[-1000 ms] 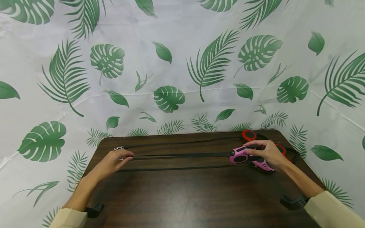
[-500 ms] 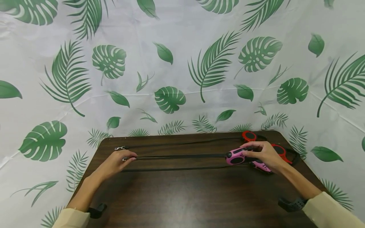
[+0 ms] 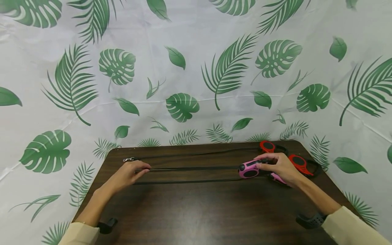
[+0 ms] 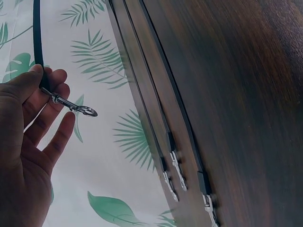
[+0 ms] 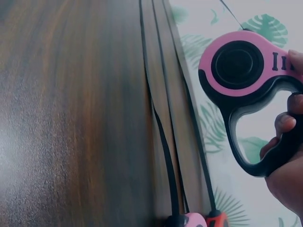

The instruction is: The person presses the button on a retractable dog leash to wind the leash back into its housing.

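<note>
Backdrop: a white sheet (image 3: 196, 68) printed with green leaves hangs behind the work area and falls past both side edges of the table.

Surface: a dark brown wood-grain table (image 3: 202, 211), lit with a soft sheen near the front edge. 3 black straps run across it side by side, from left to right.

Left side: the left hand (image 3: 127, 176) is over the table near its left end, thumb and fingers pinching the end of the middle strap (image 3: 196, 168). In the left wrist view the metal clip (image 4: 75, 107) of that strap hangs just past the fingertips, clear of the table. A second clip (image 3: 128, 159) lies on the table just beyond the hand, at the end of the far strap (image 3: 196, 153). The near strap (image 3: 190, 182) lies flat, close in front of the hand.

Right side: the right hand (image 3: 280, 167) grips the pink leash reel (image 3: 249, 169), fingers curled through its black handle, thumb on top. The reel is at the right end of the middle strap; the right wrist view shows it raised off the table. A second pink reel (image 3: 277, 177) lies partly hidden under the hand. 2 red reels (image 3: 267, 146) (image 3: 300, 164) lie on the table behind and to the right of the hand.

Front corners: a black wrist mount shows at each cream sleeve.
</note>
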Demonstrator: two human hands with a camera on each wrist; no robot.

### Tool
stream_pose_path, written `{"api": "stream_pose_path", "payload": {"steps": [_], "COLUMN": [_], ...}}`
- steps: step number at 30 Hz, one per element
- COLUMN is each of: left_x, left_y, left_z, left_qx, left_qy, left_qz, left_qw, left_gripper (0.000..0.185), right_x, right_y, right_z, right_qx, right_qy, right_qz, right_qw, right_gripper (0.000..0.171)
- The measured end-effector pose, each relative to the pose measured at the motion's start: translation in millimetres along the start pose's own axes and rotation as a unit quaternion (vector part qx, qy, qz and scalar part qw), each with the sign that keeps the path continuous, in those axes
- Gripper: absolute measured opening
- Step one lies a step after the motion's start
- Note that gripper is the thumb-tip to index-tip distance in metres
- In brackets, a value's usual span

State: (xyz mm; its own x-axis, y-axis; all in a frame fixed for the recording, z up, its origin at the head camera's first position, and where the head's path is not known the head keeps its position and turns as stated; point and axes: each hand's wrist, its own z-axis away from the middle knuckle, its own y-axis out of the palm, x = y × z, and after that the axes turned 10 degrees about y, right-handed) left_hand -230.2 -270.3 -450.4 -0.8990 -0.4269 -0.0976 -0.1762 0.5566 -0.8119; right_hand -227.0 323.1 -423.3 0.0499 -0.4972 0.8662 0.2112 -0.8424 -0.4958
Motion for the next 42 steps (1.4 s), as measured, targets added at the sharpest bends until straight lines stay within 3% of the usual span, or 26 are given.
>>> {"api": "stream_pose_path", "payload": {"steps": [24,42], "left_x": [-7.7,-12.1], "left_y": [9.0,18.5], "left_z": [-11.9,-21.1], "left_qx": [0.004,-0.006], "left_qy": [-0.010,0.004], "left_qz": [0.024,0.054], "left_qw": [0.9997,0.9985], "left_gripper": [0.018,0.023], "right_x": [-3.0,2.5], "right_y": [18.0,44.7], "right_z": [-4.3,-6.2], "right_qx": [-0.004,0.021], "right_qy": [-0.031,-0.017], "right_qz": [-0.034,-0.075], "right_qw": [0.999,0.997], "right_gripper": [0.027,0.030]}}
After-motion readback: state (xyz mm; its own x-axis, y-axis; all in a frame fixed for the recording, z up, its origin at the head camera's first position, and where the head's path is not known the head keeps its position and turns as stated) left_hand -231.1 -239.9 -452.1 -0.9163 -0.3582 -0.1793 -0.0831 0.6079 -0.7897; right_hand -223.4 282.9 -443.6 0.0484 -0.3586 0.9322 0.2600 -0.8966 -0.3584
